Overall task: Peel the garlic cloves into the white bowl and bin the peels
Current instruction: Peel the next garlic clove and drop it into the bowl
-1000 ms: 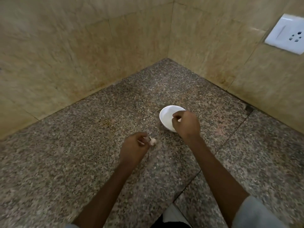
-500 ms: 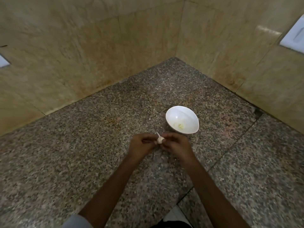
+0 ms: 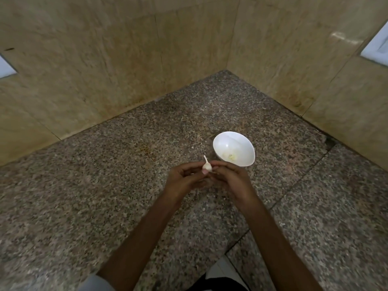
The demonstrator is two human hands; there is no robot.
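Note:
A small white garlic piece (image 3: 207, 166) with a thin stem pointing up is pinched between both hands just in front of the white bowl (image 3: 241, 141). My left hand (image 3: 184, 179) holds it from the left with curled fingers. My right hand (image 3: 230, 178) pinches it from the right. The bowl sits on the speckled granite counter (image 3: 105, 196) and has a few pale peeled pieces (image 3: 231, 157) at its bottom. No bin is in view.
Beige tiled walls (image 3: 126, 70) meet in a corner behind the bowl. White wall fittings show at the far left edge (image 3: 5, 69) and the far right edge (image 3: 378, 47). A seam in the granite (image 3: 294, 181) runs diagonally at the right.
My right hand left the bowl and came back to meet the left hand. Both hands now hold the garlic, raised slightly above the counter. The camera view shifted a little to the left.

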